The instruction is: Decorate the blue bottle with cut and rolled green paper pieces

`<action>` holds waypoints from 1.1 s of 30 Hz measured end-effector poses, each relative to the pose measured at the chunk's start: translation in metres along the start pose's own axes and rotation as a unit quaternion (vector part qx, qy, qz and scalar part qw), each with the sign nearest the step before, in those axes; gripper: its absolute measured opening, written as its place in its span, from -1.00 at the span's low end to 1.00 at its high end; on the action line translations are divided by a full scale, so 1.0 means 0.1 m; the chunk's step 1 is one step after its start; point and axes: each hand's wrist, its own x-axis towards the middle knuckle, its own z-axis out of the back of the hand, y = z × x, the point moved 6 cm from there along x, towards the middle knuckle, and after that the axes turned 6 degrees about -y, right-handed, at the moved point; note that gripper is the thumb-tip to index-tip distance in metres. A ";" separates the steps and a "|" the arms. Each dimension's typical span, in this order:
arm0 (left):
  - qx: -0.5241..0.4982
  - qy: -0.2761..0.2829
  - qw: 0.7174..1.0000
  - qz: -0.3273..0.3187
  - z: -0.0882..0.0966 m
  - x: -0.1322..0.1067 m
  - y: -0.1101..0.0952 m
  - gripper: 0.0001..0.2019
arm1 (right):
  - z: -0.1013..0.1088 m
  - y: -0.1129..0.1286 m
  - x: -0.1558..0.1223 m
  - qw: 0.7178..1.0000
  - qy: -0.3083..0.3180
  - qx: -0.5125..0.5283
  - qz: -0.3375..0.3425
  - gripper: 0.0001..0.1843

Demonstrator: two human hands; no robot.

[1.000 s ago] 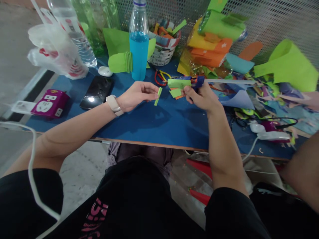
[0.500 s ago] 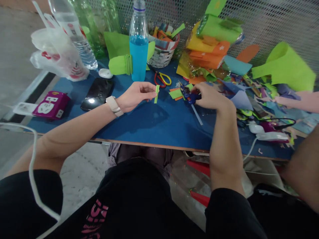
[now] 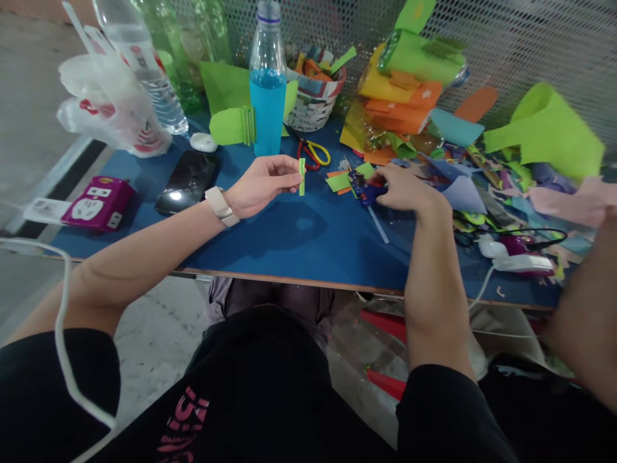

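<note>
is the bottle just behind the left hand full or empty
Partly full: the bottle holds blue liquid, but above that level its upper part looks clear.

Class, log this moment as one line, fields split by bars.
left hand: pinching green strip | right hand: at blue glue gun | beyond: bottle, basket

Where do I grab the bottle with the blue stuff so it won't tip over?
I'd wrap around the bottle at its middle, coming from the right. It stands upright and is round there, while folded green paper crowds its left side and the left hand is in front.
</note>
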 end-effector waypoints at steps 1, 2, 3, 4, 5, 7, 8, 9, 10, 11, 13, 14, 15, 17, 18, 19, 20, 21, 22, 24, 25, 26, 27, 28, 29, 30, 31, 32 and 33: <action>-0.002 0.001 1.000 -0.001 0.00 0.00 0.00 -0.61 | 0.00 0.00 0.00 1.000 0.001 -0.005 -0.001 -0.54; -0.004 0.002 1.000 -0.002 0.00 0.00 0.00 -0.60 | 0.01 0.00 -0.01 1.000 0.002 -0.011 -0.002 -0.53; -0.006 0.003 1.000 -0.003 0.00 0.00 0.00 -0.60 | 0.03 0.01 -0.03 1.000 0.002 -0.016 -0.003 -0.53; -0.009 0.003 1.000 -0.004 0.00 0.00 0.00 -0.60 | 0.06 0.04 -0.04 1.000 -0.003 -0.018 -0.004 -0.53; -0.011 0.001 1.000 -0.006 -0.01 0.00 0.00 -0.59 | 0.11 0.09 -0.06 1.000 -0.016 -0.016 -0.003 -0.55; -0.007 -0.010 1.000 -0.008 -0.01 0.00 0.00 -0.60 | 0.22 0.30 -0.09 0.998 -0.067 0.014 0.005 -0.60; -0.002 -0.017 1.000 -0.010 -0.01 0.00 -0.01 -0.60 | 0.27 0.45 -0.11 0.993 -0.105 0.051 0.011 -0.62; 0.003 -0.025 1.000 -0.013 -0.02 -0.01 -0.01 -0.60 | 0.30 0.63 -0.12 0.985 -0.132 0.106 0.018 -0.62; 0.006 -0.033 0.999 -0.016 -0.02 -0.01 -0.02 -0.61 | 0.29 0.82 -0.13 0.973 -0.150 0.173 0.026 -0.60; 0.008 -0.042 0.999 -0.021 -0.02 -0.01 -0.03 -0.61 | 0.26 1.03 -0.13 0.956 -0.161 0.243 0.033 -0.56; 0.010 -0.057 0.998 -0.031 -0.04 -0.02 -0.04 -0.63 | 0.12 1.42 -0.13 0.917 -0.168 0.362 0.034 -0.46; 0.011 -0.063 0.997 -0.036 -0.04 -0.03 -0.05 -0.64 | 0.04 1.59 -0.14 0.899 -0.167 0.403 0.033 -0.40; 0.011 -0.067 0.997 -0.039 -0.05 -0.03 -0.06 -0.64 | -0.04 1.73 -0.14 0.885 -0.171 0.433 0.031 -0.35; 0.008 -0.070 0.997 -0.043 -0.07 -0.04 -0.05 -0.64 | -0.17 1.90 -0.15 0.865 -0.185 0.465 0.021 -0.31; 0.004 -0.069 0.997 -0.044 -0.08 -0.04 -0.05 -0.64 | -0.21 1.93 -0.16 0.858 -0.195 0.475 0.014 -0.32; -0.001 -0.068 0.997 -0.045 -0.08 -0.04 -0.04 -0.65 | -0.23 1.93 -0.16 0.852 -0.204 0.481 0.009 -0.32; -0.006 -0.067 0.997 -0.046 -0.08 -0.04 -0.03 -0.65 | -0.24 1.92 -0.16 0.846 -0.214 0.488 0.005 -0.33; -0.011 -0.067 0.997 -0.048 -0.08 -0.04 -0.02 -0.66 | -0.24 1.90 -0.16 0.840 -0.224 0.495 0.005 -0.33; -0.013 -0.067 0.996 -0.051 -0.08 -0.04 -0.01 -0.66 | -0.23 1.87 -0.16 0.833 -0.232 0.502 0.006 -0.34; -0.004 -0.074 0.995 -0.061 -0.06 -0.03 -0.01 -0.68 | -0.21 1.82 -0.16 0.824 -0.242 0.512 0.006 -0.38; 0.008 -0.079 0.995 -0.067 -0.06 -0.03 -0.01 -0.68 | -0.20 1.81 -0.16 0.823 -0.244 0.512 0.002 -0.40; 0.022 -0.083 0.994 -0.071 -0.05 -0.04 -0.01 -0.69 | -0.19 1.80 -0.16 0.824 -0.243 0.511 -0.004 -0.43; 0.037 -0.086 0.993 -0.075 -0.05 -0.04 -0.02 -0.69 | -0.18 1.79 -0.16 0.826 -0.241 0.509 -0.009 -0.46; 0.051 -0.087 0.992 -0.076 -0.05 -0.04 -0.02 -0.69 | -0.18 1.79 -0.16 0.828 -0.240 0.507 -0.013 -0.48; 0.062 -0.088 0.991 -0.077 -0.05 -0.05 -0.03 -0.70 | -0.18 1.79 -0.17 0.829 -0.239 0.506 -0.015 -0.50; 0.072 -0.088 0.991 -0.077 -0.05 -0.06 -0.03 -0.70 | -0.18 1.79 -0.17 0.829 -0.239 0.506 -0.015 -0.52; 0.082 -0.087 0.990 -0.079 -0.05 -0.06 -0.03 -0.70 | -0.18 1.79 -0.17 0.828 -0.240 0.506 -0.014 -0.53; 0.091 -0.085 0.989 -0.084 -0.05 -0.07 -0.03 -0.70 | -0.18 1.78 -0.17 0.828 -0.243 0.506 -0.013 -0.54; 0.101 -0.082 0.987 -0.094 -0.04 -0.07 -0.04 -0.70 | -0.19 1.76 -0.17 0.826 -0.247 0.506 -0.010 -0.54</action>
